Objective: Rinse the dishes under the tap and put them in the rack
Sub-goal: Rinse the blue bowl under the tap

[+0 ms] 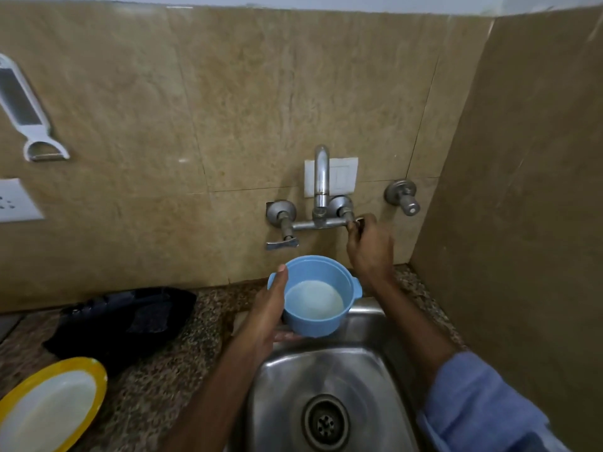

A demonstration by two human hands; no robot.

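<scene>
My left hand [272,313] grips a light blue bowl [326,278] by its left rim, thumb over the edge, holding it upright over the back of the steel sink [287,386]. The bowl has small side lugs and a white inside bottom. My right hand [370,246] is closed around the right handle of the wall tap [321,177], whose spout curves up and forward above the bowl. I cannot make out any water stream. A yellow-rimmed white plate [52,406] lies on the counter at the lower left.
A black dish rack or tray [124,318] sits on the speckled granite counter left of the sink. A white grater and peeler [29,112] hangs on the tiled wall. A second valve [403,197] sticks out right of the tap. A side wall closes the right.
</scene>
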